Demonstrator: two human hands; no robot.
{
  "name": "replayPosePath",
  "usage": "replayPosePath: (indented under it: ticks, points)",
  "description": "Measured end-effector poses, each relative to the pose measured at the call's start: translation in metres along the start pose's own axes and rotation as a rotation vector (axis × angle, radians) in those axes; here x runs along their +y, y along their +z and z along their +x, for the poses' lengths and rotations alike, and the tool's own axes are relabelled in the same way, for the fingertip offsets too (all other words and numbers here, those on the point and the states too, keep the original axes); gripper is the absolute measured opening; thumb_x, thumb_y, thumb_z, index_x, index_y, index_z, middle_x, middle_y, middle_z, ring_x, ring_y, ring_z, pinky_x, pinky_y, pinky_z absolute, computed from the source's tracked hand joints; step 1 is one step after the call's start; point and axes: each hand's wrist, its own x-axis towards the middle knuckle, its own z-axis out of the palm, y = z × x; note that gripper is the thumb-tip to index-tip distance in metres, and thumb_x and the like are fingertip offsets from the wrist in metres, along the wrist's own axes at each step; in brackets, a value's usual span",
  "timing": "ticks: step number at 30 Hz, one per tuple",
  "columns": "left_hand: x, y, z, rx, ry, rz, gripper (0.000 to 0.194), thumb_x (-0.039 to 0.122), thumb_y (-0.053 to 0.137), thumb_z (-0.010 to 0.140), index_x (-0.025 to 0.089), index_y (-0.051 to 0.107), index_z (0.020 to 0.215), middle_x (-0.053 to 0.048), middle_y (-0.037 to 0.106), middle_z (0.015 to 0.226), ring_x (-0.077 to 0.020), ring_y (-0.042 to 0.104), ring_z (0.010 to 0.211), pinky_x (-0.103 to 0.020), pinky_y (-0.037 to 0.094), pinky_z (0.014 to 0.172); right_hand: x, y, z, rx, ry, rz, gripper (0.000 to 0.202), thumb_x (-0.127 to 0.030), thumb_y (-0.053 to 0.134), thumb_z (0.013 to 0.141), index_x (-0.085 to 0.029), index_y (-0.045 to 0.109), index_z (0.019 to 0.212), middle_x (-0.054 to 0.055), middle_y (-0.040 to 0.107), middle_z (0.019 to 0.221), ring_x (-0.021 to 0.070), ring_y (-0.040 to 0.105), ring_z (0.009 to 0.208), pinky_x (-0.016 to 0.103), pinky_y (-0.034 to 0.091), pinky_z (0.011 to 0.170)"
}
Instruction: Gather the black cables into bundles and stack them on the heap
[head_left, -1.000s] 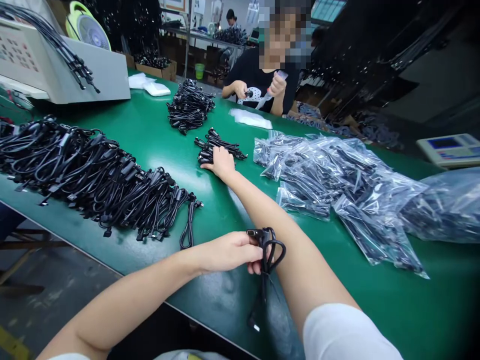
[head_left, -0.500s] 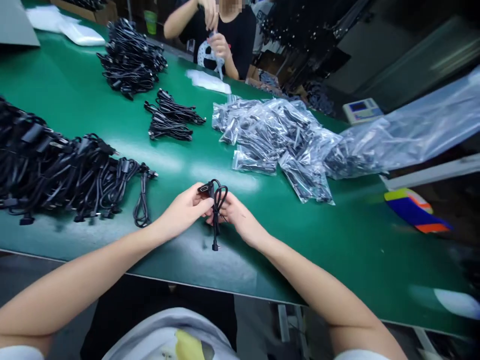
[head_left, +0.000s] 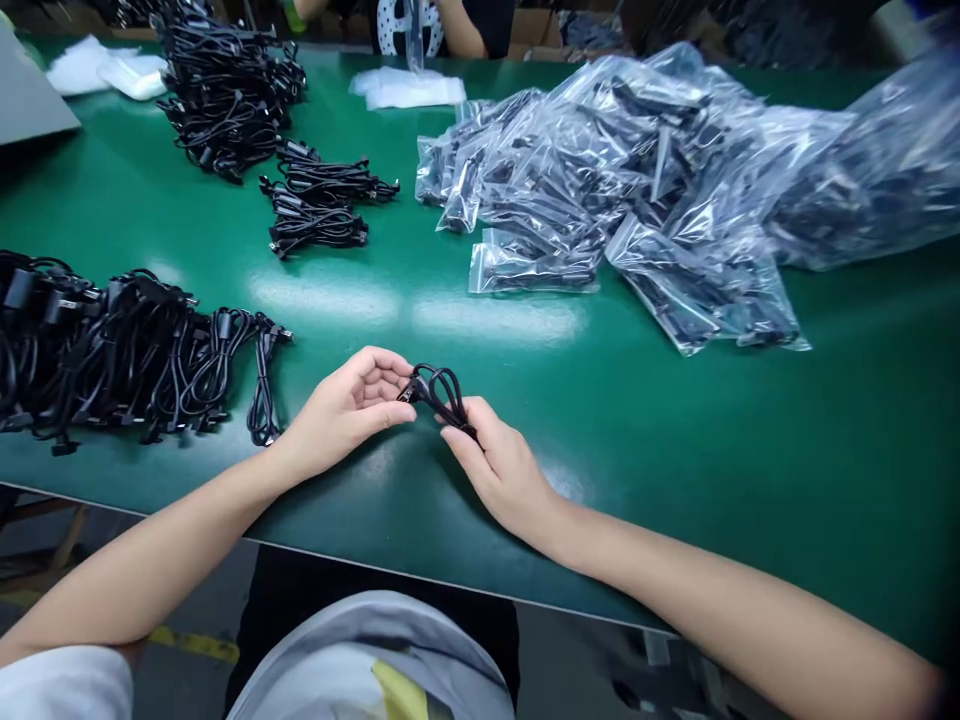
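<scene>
- The left hand [head_left: 341, 410] curls palm-up, its fingertips pinching one end of a short coiled black cable [head_left: 439, 390].
- The right hand [head_left: 504, 472] pinches the other side of the coil between thumb and fingers.
- The cable is held just above the green surface [head_left: 675, 450], near its front edge.
- A long heap of loose black cables [head_left: 112, 350] lies to the left.
- A pile of bagged cables [head_left: 615, 190] lies farther back on the right.
- Two small cable bundles [head_left: 319, 205] sit beyond the hands.
</scene>
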Motion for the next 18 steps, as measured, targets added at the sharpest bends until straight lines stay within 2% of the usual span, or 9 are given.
replayPosePath:
  ticks: [3,7,14,18]
  points:
    - [-0.0002,0.0005,0.0028,0.001,-0.02,-0.044,0.038,0.023,0.082,0.074,0.018,0.06,0.104,-0.002,0.065,0.098,-0.0112,0.061,0.086,-0.025,0.052,0.08,0.0013,-0.0018,0.0023,-0.042,0.035,0.067,0.012,-0.031,0.041,0.101,-0.023,0.05,0.098,0.005,0.067,0.091,0.0202,0.062,0.079,0.031,0.043,0.068]
    - [0.0025,0.0001,0.0066,0.019,-0.039,-0.04,0.039,0.02,0.084,0.071,0.018,0.061,0.103,-0.002,0.065,0.094,-0.0117,0.061,0.084,-0.025,0.052,0.079,0.0009,-0.0043,0.0068,-0.111,0.095,0.159,0.016,-0.035,0.041,0.102,-0.024,0.052,0.096,0.001,0.062,0.077,0.0179,0.059,0.069,0.03,0.042,0.064]
    - [0.0034,-0.0015,0.0066,-0.016,-0.061,-0.12,0.035,0.02,0.081,0.075,0.018,0.061,0.103,-0.003,0.065,0.101,-0.0133,0.062,0.089,-0.028,0.052,0.084,0.0015,-0.0044,0.0076,-0.084,0.083,0.144,0.012,-0.035,0.045,0.099,-0.025,0.052,0.098,0.003,0.065,0.085,0.0188,0.061,0.074,0.031,0.044,0.064]
    - [0.0031,-0.0017,0.0065,0.0,-0.046,-0.076,0.035,0.02,0.081,0.074,0.018,0.061,0.103,-0.003,0.065,0.098,-0.013,0.061,0.088,-0.027,0.052,0.082,0.0013,-0.0039,0.0085,-0.121,0.11,0.197,0.015,-0.034,0.042,0.101,-0.024,0.052,0.099,-0.001,0.059,0.071,0.0156,0.058,0.064,0.028,0.043,0.058]
